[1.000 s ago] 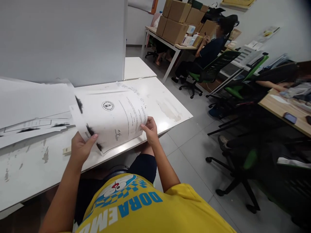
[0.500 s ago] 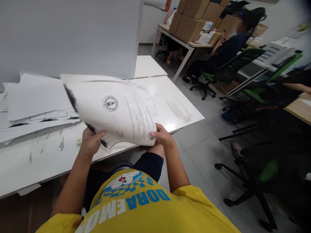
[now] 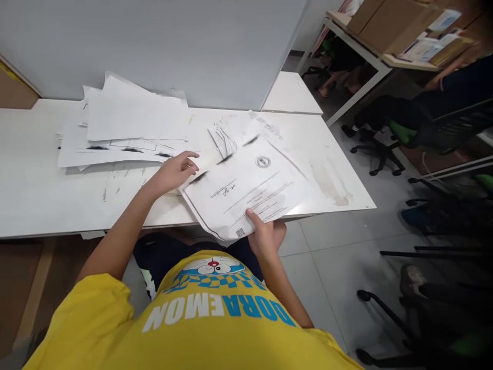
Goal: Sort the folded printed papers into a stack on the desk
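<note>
My right hand [image 3: 265,234] grips the near edge of a printed sheet of paper [image 3: 246,187], thumb on top. The sheet bears a round seal, lines of text, a small square code and black smudges along its left edge. It slopes over the front of the white table. By the sheet's left corner, my left hand [image 3: 177,170] is open with its fingers apart, holding nothing. Left of that hand lies a pile of papers [image 3: 134,113], some with black smudges. Small paper strips [image 3: 221,136] lie just behind the held sheet.
The white table [image 3: 335,169] has grey stains and ends at a corner on the right. A grey panel [image 3: 162,46] rises behind it. Cardboard boxes [image 3: 389,25] stand on another desk, where a person sits. Office chair legs [image 3: 389,313] are on the floor at right.
My left hand has let go of the sheet and moved away from its edge. The sheet has turned and come down toward the table, still in my right hand. The view has swung left.
</note>
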`<action>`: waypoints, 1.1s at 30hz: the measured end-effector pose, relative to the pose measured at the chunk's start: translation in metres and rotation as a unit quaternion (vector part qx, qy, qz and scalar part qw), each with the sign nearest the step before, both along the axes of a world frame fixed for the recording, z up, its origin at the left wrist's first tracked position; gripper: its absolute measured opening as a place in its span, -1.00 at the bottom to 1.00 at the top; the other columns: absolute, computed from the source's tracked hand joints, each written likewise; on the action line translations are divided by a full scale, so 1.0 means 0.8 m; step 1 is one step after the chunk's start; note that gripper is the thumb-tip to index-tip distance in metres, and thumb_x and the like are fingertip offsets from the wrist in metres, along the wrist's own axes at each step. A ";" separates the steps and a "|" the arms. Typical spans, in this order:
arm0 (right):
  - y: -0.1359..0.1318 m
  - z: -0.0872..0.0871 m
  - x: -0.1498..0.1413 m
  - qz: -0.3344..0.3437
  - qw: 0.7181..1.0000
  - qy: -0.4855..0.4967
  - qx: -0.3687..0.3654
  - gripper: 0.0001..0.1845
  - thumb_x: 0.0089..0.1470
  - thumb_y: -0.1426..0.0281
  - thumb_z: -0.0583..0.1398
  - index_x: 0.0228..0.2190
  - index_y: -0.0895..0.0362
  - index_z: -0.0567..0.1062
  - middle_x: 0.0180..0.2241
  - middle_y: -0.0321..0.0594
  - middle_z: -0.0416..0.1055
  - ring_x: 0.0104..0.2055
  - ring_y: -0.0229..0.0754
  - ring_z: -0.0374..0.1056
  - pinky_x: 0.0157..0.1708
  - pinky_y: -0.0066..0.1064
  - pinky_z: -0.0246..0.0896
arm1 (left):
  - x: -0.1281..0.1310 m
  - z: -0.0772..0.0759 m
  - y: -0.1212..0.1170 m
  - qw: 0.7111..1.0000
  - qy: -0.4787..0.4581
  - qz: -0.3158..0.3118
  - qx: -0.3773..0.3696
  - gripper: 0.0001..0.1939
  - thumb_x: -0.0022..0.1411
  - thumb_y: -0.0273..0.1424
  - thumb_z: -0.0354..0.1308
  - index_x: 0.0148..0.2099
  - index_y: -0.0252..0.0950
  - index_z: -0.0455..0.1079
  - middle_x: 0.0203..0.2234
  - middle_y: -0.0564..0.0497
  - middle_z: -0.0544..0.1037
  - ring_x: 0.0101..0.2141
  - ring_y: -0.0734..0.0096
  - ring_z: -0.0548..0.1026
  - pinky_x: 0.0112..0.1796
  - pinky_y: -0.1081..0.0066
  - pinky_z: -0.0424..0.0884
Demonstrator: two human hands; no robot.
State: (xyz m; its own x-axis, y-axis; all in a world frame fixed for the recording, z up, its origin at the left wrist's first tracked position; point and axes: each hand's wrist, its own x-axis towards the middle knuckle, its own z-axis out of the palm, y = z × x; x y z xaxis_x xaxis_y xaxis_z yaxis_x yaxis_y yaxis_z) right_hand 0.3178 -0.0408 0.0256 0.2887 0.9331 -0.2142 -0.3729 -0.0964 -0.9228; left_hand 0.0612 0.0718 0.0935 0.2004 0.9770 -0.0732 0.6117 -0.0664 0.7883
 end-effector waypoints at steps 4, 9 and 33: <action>-0.018 -0.017 -0.033 -0.049 0.998 0.028 -0.034 -0.14 0.00 0.26 0.29 0.30 0.02 0.16 0.25 -0.15 0.28 0.26 -0.03 0.26 0.28 -0.08 0.17 | -0.036 -0.030 -0.026 0.986 0.128 -0.077 0.074 -0.51 0.30 -0.10 -0.02 0.16 -0.19 0.39 0.09 -0.09 0.50 0.13 0.13 0.41 0.15 0.13 0.28; -0.033 -0.031 -0.054 -0.118 0.989 0.044 -0.078 -0.09 -0.02 0.25 0.29 0.32 0.02 0.11 0.29 -0.16 0.21 0.25 -0.03 0.27 0.30 -0.05 0.13 | -0.049 -0.077 -0.050 0.967 0.197 -0.107 0.118 -0.37 0.38 -0.06 -0.18 0.32 -0.32 0.22 0.23 -0.15 0.36 0.26 0.13 0.26 0.25 0.12 0.15; -0.035 -0.030 -0.082 -0.102 0.994 -0.001 -0.040 -0.12 0.03 0.16 0.27 0.32 0.02 0.11 0.29 -0.10 0.21 0.28 -0.03 0.22 0.31 -0.03 0.08 | -0.040 -0.099 -0.050 0.939 0.221 -0.110 0.240 -0.55 0.41 -0.30 -0.14 0.25 -0.20 0.32 0.17 -0.09 0.45 0.33 0.07 0.14 0.25 -0.02 0.15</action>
State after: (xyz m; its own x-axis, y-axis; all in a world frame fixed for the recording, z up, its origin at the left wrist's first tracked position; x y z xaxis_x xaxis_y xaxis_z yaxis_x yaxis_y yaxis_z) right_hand 0.2526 -0.0691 0.0016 0.4699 0.8356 -0.2844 -0.3910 -0.0919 -0.9158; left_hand 0.0295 0.0315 0.0147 0.4543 0.8574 0.2417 0.8021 -0.5118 0.3077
